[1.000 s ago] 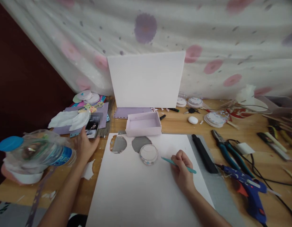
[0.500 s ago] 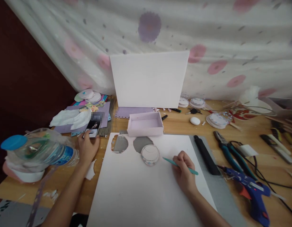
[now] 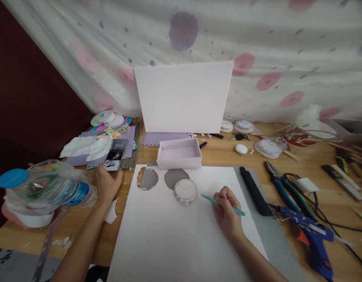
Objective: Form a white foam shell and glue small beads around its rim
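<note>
My right hand point(image 3: 229, 211) rests on the white board point(image 3: 169, 239), its fingers closed around a slim teal pointed tool point(image 3: 208, 199). The tip points left, a little apart from a round white disc point(image 3: 185, 190) with a patterned rim. That disc partly overlaps a round grey cut-out point(image 3: 175, 177) in the board; another grey cut-out point(image 3: 149, 179) with a ragged brown edge lies left of it. At the left, my left hand point(image 3: 108, 185) is at the near edge of a phone point(image 3: 113, 160) with a lit screen, thumb and fingers apart, holding nothing.
A pale lilac box point(image 3: 179, 154) stands behind the board. On the left lies a water bottle point(image 3: 51, 188). Pliers point(image 3: 282, 184), a black bar point(image 3: 255, 192) and a blue glue gun point(image 3: 311, 235) lie on the right. A white panel point(image 3: 183, 98) stands at the back.
My left hand has drawn its fingers back slightly from the phone screen towards its near edge. My right hand and the teal tool look the same; the view has shifted slightly.
</note>
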### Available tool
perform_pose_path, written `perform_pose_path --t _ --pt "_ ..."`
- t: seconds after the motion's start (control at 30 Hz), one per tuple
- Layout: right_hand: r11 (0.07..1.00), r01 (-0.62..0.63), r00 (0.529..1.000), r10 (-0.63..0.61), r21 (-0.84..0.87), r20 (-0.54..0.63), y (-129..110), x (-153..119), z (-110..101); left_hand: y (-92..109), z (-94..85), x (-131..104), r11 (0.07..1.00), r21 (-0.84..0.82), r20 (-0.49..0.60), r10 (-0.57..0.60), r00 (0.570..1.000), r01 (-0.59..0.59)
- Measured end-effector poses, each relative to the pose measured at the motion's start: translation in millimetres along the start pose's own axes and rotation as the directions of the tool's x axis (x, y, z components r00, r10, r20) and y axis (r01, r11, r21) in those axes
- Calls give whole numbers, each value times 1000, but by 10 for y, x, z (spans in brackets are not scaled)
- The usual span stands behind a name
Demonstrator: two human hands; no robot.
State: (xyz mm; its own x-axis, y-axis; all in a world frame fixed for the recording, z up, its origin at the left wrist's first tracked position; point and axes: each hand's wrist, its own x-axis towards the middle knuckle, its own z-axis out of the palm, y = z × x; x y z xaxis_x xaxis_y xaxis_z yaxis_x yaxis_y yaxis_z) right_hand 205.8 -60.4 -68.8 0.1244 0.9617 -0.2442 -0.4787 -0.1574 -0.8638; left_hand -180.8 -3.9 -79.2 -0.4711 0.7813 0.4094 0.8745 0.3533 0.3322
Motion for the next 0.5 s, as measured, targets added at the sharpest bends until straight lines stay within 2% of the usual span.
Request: perform_pose_path --t 0.13,0.23,0.37,0.5 --pt "1000 -5 1000 5 -24 -10 -11 -5 8 70 -52 40 995 72 29 -78 997 75" --pt "1000 -5 1000 5 2 2 -2 -3 3 177 -89 161 990 112 29 -86 996 82" --pt "999 -15 1000 15 53 -3 5 5 2 347 -47 486 979 186 49 -93 994 83" --pt "995 -10 1000 11 99 -9 -11 25 7 426 110 860 963 240 190 -170 967 122"
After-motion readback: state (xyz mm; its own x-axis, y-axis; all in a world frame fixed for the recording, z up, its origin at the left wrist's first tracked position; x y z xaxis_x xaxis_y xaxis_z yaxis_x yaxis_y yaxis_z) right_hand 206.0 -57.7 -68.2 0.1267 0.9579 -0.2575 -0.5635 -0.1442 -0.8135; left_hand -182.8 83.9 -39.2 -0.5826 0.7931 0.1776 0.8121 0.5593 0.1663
